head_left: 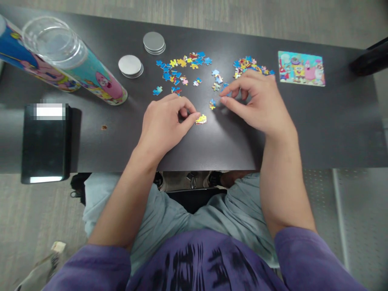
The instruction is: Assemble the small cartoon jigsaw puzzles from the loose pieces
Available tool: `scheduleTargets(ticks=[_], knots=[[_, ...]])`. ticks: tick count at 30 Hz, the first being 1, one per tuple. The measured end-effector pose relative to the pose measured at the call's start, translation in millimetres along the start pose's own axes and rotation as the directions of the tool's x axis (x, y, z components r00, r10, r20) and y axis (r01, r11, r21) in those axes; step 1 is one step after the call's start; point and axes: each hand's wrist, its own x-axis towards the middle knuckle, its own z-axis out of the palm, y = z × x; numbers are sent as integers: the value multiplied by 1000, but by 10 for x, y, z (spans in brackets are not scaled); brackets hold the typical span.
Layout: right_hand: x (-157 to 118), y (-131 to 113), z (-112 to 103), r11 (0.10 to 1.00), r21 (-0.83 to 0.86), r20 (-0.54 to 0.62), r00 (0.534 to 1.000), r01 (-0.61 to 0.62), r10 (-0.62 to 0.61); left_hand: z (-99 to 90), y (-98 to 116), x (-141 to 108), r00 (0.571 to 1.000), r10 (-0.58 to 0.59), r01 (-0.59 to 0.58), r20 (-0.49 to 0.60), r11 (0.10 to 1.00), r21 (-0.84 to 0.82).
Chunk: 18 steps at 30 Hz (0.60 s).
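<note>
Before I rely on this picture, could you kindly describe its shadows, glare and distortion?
Head view: soft shadow on the table below the right hand; head view: white glare along the near edge of the black case; head view: the printed tubes lean outward, likely lens distortion.

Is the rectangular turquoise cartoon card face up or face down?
Face up: the rectangular turquoise card shows its printed cartoon characters to the camera.

Table (121,149) plain dark grey. Puzzle piece (201,119) mostly yellow; loose pieces (182,63) blue, yellow, red, pink. Picture card (300,70) turquoise, multicoloured cartoon figures. Discs (129,65) silver. Shirt (169,252) purple, black print.
</note>
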Motion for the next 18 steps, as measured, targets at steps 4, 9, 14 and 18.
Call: scheduleTargets(ticks=[4,9,14,18], knots=[[23,9,0,997,-63,63,996,-54,58,34,26,10,1000,-23,23,14,999,33],[50,-44,81,999,-9,91,995,-34,35,50,24,13,1000,-15,14,16,999,45],[68,-66,87,997,58,110,993,-46,39,2,32,8,1000,-6,6,-1,1000,-26],[87,-25,89,1000,14,140,990,-18,16,-21,47,16,999,-18,18,34,1000,-20]])
